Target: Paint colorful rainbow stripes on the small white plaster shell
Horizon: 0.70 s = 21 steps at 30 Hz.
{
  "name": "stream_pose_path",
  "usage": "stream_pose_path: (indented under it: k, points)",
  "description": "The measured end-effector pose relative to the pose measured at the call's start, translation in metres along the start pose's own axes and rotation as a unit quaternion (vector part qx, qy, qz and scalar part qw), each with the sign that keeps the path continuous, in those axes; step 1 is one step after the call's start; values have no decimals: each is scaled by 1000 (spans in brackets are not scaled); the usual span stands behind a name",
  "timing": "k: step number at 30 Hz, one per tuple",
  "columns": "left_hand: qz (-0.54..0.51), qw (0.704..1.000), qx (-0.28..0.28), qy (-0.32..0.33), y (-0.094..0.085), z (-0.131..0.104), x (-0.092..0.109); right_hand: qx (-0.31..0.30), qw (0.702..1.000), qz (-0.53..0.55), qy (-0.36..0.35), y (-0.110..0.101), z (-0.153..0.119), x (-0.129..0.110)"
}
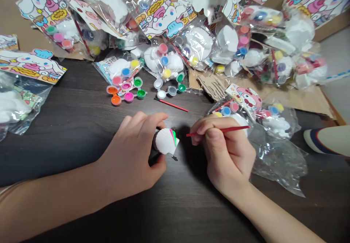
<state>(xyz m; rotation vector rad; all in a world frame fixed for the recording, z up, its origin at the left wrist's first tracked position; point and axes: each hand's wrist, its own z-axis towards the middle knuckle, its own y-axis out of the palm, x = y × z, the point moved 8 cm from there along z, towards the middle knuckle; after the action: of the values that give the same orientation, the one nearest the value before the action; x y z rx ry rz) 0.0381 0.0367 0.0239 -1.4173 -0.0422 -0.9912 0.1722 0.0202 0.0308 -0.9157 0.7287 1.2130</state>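
Observation:
A small white shell figure (164, 141) with pink and green stripes at its right side sits on a dark round base. My left hand (136, 150) has its fingers and thumb around that base. My right hand (225, 148) pinches a red paintbrush (235, 128), whose left end points toward the shell, a short gap away. Beyond the hands lie open paint pots: orange (116, 100), pink (128, 96), green (141, 93) and white (161, 95). A second red brush (175, 106) lies on the dark table (175, 206).
Bagged white figures with paint pots (198, 42) are heaped along the back on cardboard (308, 99). Another bag (16, 104) lies at the left. Clear plastic wrapping (279, 162) is right of my right hand, and a white cylindrical object (328, 140) stands at the right edge.

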Motion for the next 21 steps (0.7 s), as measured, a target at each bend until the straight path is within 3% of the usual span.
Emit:
stream_pose_path:
  k: [7,21]
  points:
    - [1,1000,5,-7,-1,-2,0,24,999,-27,28,-2,4,3]
    - [-11,1000,-7,-13,0,-1,0,-12,999,-51,10,4,6,1]
